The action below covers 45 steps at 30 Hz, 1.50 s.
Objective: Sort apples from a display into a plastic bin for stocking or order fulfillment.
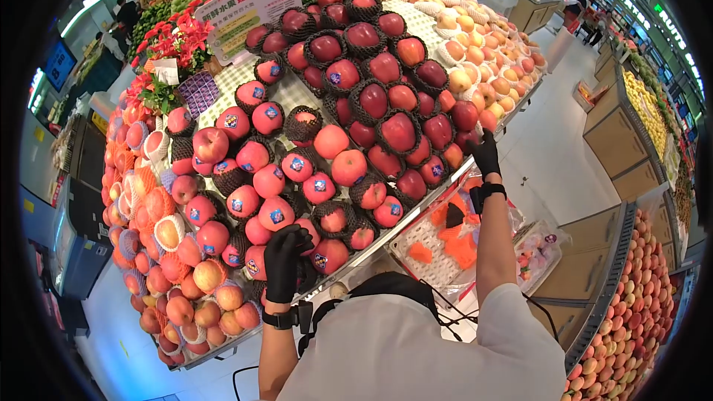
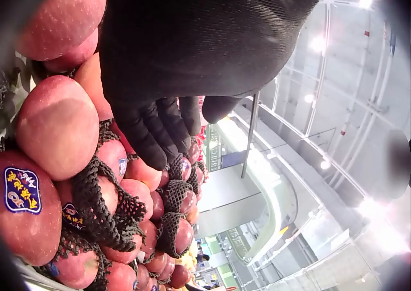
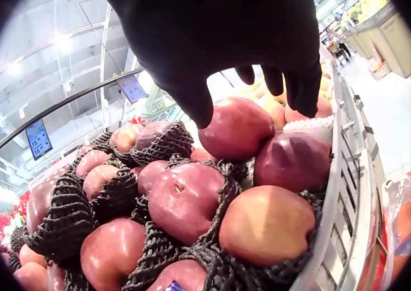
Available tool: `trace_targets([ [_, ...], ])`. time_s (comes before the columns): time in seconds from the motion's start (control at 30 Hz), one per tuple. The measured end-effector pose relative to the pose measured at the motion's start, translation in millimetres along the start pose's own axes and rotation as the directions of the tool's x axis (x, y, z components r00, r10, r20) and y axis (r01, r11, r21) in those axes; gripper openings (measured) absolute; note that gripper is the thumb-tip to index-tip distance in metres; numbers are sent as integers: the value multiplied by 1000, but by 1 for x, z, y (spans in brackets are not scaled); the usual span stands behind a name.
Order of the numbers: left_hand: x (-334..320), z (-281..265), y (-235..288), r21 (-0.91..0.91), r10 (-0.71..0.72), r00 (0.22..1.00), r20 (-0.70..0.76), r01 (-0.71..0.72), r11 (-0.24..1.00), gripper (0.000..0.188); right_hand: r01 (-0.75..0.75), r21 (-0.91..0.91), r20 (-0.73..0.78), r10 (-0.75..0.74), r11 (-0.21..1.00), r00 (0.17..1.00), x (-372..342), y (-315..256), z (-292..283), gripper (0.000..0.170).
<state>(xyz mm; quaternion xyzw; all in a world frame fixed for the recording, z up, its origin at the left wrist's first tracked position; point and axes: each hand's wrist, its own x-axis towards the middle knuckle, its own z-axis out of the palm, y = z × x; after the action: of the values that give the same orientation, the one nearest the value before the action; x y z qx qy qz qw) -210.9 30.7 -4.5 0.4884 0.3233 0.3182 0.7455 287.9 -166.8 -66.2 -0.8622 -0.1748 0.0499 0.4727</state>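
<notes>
My left hand [image 1: 286,261], in a black glove, is over the front edge of the pink-red apples [image 1: 276,213], many with blue stickers. In the left wrist view its fingers [image 2: 157,134] extend loosely bent beside the apples, holding nothing. My gloved right hand [image 1: 486,157] reaches to the right edge of the dark red apples [image 1: 398,131]. In the right wrist view its thumb and fingers are spread over one dark red apple [image 3: 236,129]. The thumb tip is right at that apple's left side, and a gap shows between the apple and the other fingers.
Many apples sit in black foam nets [image 3: 164,249]. A grey slatted rail [image 3: 343,220] edges the display. Below it stands a white crate [image 1: 438,234] with orange netting. A sign [image 1: 249,11] and red flowers [image 1: 174,44] stand at the back; pale apples [image 1: 475,37] are piled at right.
</notes>
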Motion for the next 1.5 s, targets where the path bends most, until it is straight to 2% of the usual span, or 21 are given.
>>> trace_targets([
  [0.07,0,-2,-1,-18,-5,1000,-10,5,1000,25,253,-99,-164,-266,962,950,23,11,13,73],
  [0.1,1,-2,-1,-27,-8,1000,-14,7,1000,25,206,-122,-164,-224,971,961,30,11,15,78],
  [0.2,-1,1,3,25,-1,997,-79,3,1000,26,210,-135,-178,-232,968,956,53,19,25,84],
  [0.23,-1,1,4,27,3,996,-91,-1,1000,26,187,-137,-160,-208,973,965,63,21,31,93],
  [0.33,-3,-1,3,31,9,992,-124,-5,1000,26,130,-102,-118,-141,986,983,79,25,41,104],
  [0.43,-2,-3,-1,35,2,990,-144,3,999,27,206,1,-111,-205,979,973,79,16,48,114],
  [0.6,-2,4,-1,50,18,988,-153,-11,999,26,100,-29,-144,-103,995,984,72,-11,45,115],
  [0.67,-1,6,-1,52,22,989,-146,-14,999,26,91,13,-125,-89,996,988,70,-13,45,114],
  [0.8,3,6,-6,47,27,992,-127,-21,999,26,99,209,-42,-92,973,995,64,-18,39,110],
  [0.87,4,8,-6,38,24,992,-128,-19,999,25,120,219,-42,-114,968,993,62,-22,37,109],
  [1.07,6,12,-6,34,8,992,-124,-4,999,25,292,38,-139,-284,956,949,95,33,44,94],
  [1.1,6,12,-5,43,10,993,-121,-5,999,25,298,100,-136,-283,949,949,100,37,40,70],
  [1.2,5,12,-7,35,28,993,-115,-24,999,26,296,164,-57,-290,941,955,96,26,21,50],
  [1.23,5,13,-7,31,15,993,-118,-11,999,25,318,178,-34,-317,931,948,99,29,20,36],
  [1.33,3,14,-5,23,-9,992,-123,12,1000,24,394,28,-36,-393,919,919,100,37,18,32],
  [1.43,2,11,-7,14,-3,993,-120,4,1000,24,372,77,-46,-370,925,928,96,36,19,28],
  [1.5,1,7,-9,3,-1,993,-116,1,1000,24,392,15,-74,-390,920,918,93,33,19,31],
])
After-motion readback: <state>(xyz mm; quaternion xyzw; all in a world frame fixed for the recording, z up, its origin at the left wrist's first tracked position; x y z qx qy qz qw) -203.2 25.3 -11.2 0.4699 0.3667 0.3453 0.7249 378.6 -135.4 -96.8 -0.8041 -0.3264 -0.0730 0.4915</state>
